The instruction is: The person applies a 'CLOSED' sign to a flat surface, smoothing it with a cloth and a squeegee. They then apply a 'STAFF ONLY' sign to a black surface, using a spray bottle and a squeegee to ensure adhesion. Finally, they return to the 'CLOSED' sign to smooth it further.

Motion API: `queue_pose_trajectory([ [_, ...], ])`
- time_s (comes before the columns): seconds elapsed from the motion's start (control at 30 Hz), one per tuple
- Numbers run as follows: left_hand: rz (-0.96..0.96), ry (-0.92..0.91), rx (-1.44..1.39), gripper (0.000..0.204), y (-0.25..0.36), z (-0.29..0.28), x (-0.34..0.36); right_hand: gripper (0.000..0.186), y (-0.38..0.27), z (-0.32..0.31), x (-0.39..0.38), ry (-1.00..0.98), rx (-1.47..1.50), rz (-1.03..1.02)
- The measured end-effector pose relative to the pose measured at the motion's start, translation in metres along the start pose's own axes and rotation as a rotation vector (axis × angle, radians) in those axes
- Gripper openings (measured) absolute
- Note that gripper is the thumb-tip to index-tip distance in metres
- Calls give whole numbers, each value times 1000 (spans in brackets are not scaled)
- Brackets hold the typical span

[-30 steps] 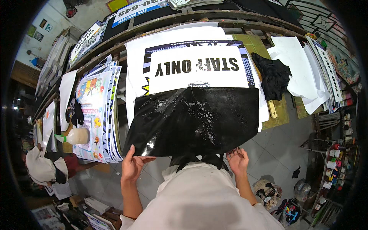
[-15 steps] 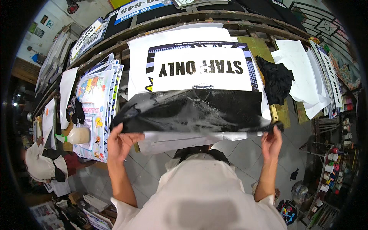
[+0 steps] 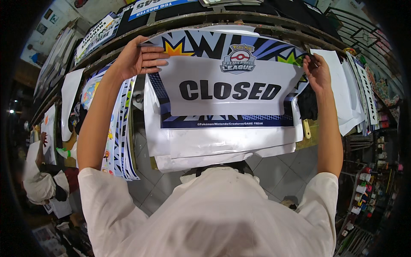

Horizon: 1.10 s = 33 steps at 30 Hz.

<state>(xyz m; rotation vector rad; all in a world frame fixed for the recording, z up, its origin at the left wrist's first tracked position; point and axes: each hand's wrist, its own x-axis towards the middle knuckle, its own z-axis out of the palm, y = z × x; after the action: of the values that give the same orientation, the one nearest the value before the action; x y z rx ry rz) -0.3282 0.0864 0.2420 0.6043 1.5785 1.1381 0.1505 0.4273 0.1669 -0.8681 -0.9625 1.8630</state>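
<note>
A printed sign (image 3: 235, 107) lies in front of me, right way up, with bold black lettering on a white panel and a blue-and-black patterned border. Its far edge is raised and curls toward me. At the far left corner is my left hand (image 3: 143, 59), closed on the sheet between thumb and straight fingers; the thumb is partly hidden. My right hand (image 3: 317, 73) pinches the far right corner with bent fingers. Beneath the sign are white sheets (image 3: 222, 143), their near edges overlapping and slightly wavy. A black cloth (image 3: 309, 105) shows beside the sign, partly behind my right forearm.
Left of the sign stands a stack of colourful printed sheets (image 3: 124, 145), partly behind my left arm. White paper (image 3: 338, 90) and more signs (image 3: 369, 96) lie at the right. A wooden rail (image 3: 192, 19) crosses the back. Another person (image 3: 36, 171) is at far left.
Both hands have moved away from my body, swinging the sheet's held edge to the far side. Its dark underside has given way to the printed face, which covers the other sign.
</note>
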Motion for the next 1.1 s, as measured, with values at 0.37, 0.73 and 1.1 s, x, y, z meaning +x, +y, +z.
queue_pose_trajectory([
  [0.37,-154,35,-97,74,-17,-30,104,28,52,6,111,68,-47,109],
  [0.73,623,31,730,34,-174,145,52,33,184,28,-55,-669,-1327,-731],
  [1.1,831,-70,1298,71,-255,196,60,48,219,18,-83,-1067,-1516,-678],
])
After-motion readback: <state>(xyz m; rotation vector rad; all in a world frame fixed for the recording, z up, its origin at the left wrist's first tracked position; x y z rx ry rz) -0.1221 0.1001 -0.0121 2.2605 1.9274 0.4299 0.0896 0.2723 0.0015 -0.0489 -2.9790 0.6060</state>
